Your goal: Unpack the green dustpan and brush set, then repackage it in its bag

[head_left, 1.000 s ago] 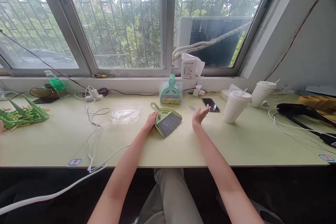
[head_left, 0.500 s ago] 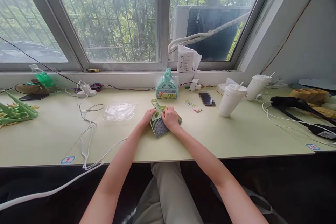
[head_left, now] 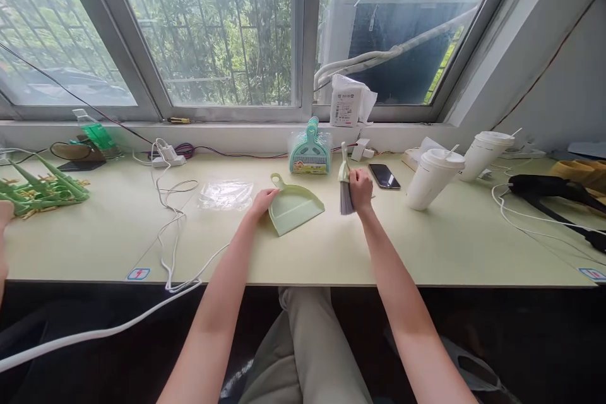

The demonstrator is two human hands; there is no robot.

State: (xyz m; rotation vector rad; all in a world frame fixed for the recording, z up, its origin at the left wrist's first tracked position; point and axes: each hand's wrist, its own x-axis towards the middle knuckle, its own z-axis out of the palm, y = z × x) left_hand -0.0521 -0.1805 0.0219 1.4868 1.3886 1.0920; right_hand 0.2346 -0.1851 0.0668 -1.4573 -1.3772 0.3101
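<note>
Two hands apart: brush [head_left: 345, 189], dustpan [head_left: 293, 209].

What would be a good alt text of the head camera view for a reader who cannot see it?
At a pale green desk under a window, a person's right hand holds a small brush upright while the left hand rests against an empty light green dustpan. Nearby lie a phone, two white lidded cups, a packaged teal dustpan set and white cables.
</note>
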